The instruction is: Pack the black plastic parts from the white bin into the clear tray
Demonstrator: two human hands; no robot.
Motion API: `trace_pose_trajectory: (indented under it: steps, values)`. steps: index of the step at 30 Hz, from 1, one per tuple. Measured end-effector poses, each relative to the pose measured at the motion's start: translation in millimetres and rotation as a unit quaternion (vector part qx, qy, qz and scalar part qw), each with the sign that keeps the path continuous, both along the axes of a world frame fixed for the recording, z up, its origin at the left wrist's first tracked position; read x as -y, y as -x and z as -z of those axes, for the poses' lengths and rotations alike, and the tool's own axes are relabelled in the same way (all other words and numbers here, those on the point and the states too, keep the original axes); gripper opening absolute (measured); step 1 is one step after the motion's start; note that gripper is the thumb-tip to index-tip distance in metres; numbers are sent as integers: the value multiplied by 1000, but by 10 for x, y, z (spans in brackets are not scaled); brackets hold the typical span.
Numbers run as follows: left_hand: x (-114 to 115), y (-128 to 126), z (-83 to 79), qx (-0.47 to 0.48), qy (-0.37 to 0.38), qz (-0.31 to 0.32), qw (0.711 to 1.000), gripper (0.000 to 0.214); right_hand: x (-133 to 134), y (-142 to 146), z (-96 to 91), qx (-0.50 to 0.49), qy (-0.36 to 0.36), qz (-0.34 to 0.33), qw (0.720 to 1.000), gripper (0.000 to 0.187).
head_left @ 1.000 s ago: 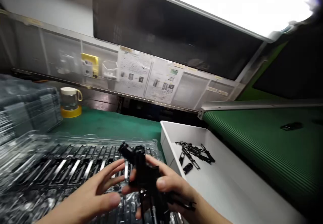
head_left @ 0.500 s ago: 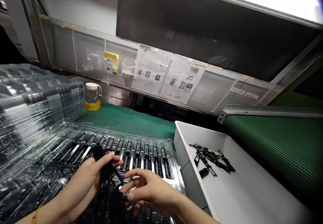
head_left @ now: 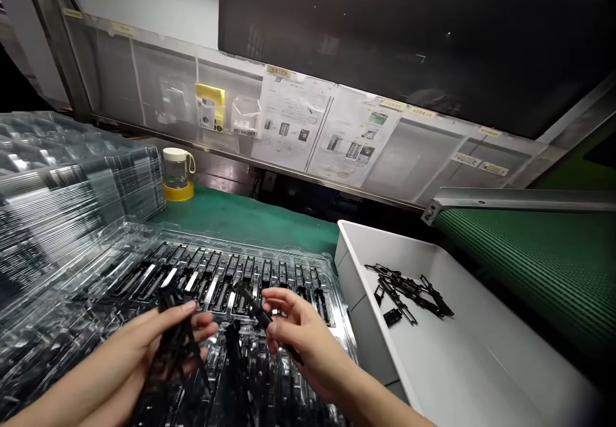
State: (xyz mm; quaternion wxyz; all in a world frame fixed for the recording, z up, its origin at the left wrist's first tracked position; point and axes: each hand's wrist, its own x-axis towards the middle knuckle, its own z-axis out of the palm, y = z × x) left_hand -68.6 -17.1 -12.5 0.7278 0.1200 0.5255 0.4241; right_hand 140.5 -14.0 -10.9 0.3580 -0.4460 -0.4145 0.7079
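My left hand (head_left: 144, 350) grips a bundle of long black plastic strips (head_left: 168, 343) over a clear plastic tray (head_left: 62, 286). My right hand (head_left: 303, 337) pinches a single black strip (head_left: 260, 314) that slants up to the left. Both hands hover above the tray's near half. The tray's far rows hold several black parts (head_left: 231, 276) seated side by side in slots.
A white bin (head_left: 462, 363) with a small heap of black parts (head_left: 409, 289) stands to the right. A green ribbed conveyor belt (head_left: 539, 266) runs beyond it. Stacked clear trays (head_left: 72, 189) rise at the left. A jar on a yellow tape roll (head_left: 178, 176) stands at the back.
The bundle has split between the hands: the left keeps most strips, the right has drawn one strip out and lifted it to the right. The view has tilted down slightly.
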Motion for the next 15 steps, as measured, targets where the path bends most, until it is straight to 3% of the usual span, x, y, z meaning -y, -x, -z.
trace_pose_trajectory:
  steps: [3, 6, 9, 11, 15]
  values:
    - [157, -216, 22, 80, 32, 13, 996, 38, 114, 97, -27, 89, -103, -2, 991, 37]
    - [228, -350, -13, 66, 7, 10, 998, 29, 227, 146, -111, 166, -233, -83, 955, 36]
    - [239, -313, -61, -12, 17, 5, 1000, 28, 264, 134, -146, 259, -329, -85, 904, 18]
    - [244, -228, -78, -7, 29, 33, 999, 32, 248, 132, -92, 360, -330, -75, 870, 14]
    - [303, -77, -66, 78, 52, 105, 990, 44, 201, 179, 103, 533, -333, -178, 757, 33]
